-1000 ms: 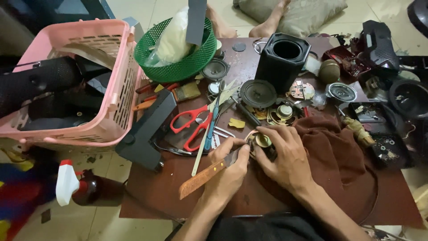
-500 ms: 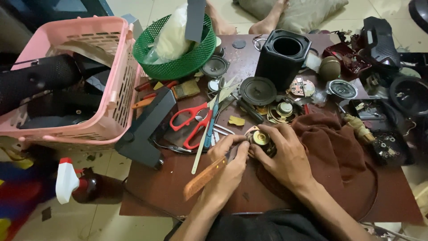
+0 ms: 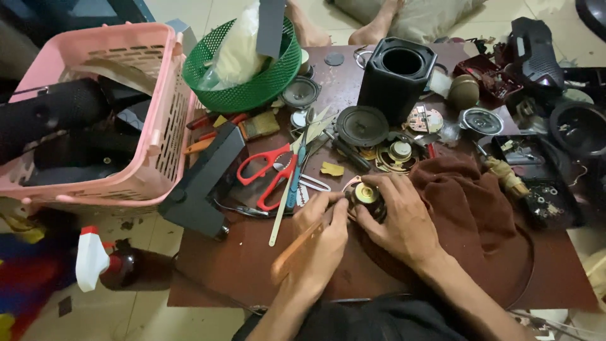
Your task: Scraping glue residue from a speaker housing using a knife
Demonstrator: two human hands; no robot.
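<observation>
Head view: speaker driver [image 3: 367,194] between left hand [image 3: 322,237], right hand [image 3: 398,218].

We see a low brown table [image 3: 240,265] on a tiled floor [image 3: 126,312]. On it: red-handled scissors [image 3: 271,173] left of centre, black speaker housing [image 3: 398,69] and green basket [image 3: 246,95] far, dark brown cloth [image 3: 473,202] right. Pink basket [image 3: 158,126] overhangs the left edge.
</observation>
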